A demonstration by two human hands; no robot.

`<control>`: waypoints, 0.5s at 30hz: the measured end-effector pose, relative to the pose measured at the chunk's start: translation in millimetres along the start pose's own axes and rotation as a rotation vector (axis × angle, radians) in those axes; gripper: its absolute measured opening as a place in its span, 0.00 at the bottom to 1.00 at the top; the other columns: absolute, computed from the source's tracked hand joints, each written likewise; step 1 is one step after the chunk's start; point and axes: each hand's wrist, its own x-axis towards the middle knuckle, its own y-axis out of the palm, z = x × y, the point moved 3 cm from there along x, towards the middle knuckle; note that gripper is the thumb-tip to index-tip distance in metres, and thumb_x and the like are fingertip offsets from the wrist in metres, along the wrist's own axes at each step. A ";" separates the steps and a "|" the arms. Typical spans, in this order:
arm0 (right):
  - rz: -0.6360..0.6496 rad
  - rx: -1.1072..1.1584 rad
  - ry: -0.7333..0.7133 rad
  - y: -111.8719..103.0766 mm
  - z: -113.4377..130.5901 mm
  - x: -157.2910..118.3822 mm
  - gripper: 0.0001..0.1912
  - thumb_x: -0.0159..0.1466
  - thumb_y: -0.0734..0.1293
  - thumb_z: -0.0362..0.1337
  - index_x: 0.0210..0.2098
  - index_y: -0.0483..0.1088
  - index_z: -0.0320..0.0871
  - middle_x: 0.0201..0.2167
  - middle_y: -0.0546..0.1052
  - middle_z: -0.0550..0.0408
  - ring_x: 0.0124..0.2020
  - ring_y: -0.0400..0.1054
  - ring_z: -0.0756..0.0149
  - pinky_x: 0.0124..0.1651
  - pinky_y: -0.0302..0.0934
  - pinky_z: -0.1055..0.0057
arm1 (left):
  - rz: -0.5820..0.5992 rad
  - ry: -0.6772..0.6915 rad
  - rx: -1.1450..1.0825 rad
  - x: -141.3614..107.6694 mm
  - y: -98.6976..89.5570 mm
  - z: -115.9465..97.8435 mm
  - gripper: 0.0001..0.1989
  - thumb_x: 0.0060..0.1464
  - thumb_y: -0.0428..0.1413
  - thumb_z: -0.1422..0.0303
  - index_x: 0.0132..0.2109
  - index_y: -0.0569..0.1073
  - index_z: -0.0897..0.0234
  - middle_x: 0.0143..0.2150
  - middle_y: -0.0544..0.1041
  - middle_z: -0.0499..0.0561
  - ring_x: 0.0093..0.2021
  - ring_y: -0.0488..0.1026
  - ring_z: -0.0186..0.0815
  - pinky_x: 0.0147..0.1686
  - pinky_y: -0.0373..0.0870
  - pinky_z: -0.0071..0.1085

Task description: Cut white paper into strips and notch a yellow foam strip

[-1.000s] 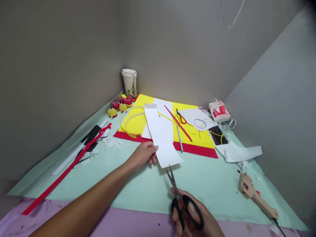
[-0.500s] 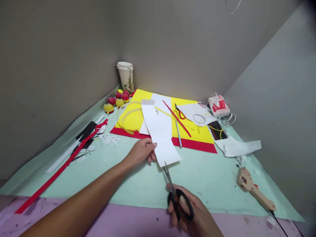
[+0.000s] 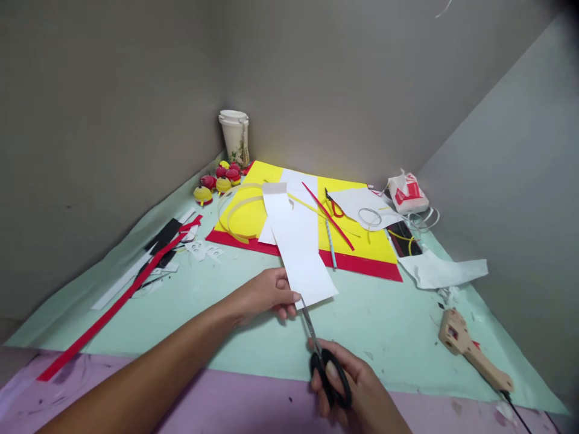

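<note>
1. Just in front of the yellow board, toward me, my left hand pinches the left edge of a white strip, thumb on top and fingers curled beneath. The strip's far end lies over that board; its near end reaches out past the board's red border.
2. Nearer to me than the board, my right hand grips the scissors, fingers through the black handles. Their tips meet the strip's near edge, close by my left thumb; I cannot tell how deep the blades bite.
3. Left of the board lies a long red strip; to its right and nearer to me, a glue gun.
4. I judge this to be the lining-up or start of a cut at the near edge. The next snip calls for the paper held steady, blades square to it, and my thumb clear of them.
</note>
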 end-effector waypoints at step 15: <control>0.048 -0.015 -0.011 4.5 9.8 -6.8 0.36 0.56 0.71 0.55 0.56 0.67 0.37 0.32 0.77 0.45 0.23 0.69 0.68 0.18 0.48 0.78 | 0.061 0.047 -0.040 -1.0 3.7 3.5 0.18 0.45 0.65 0.67 0.42 0.71 0.69 0.29 0.75 0.51 0.27 0.74 0.33 0.26 0.71 0.27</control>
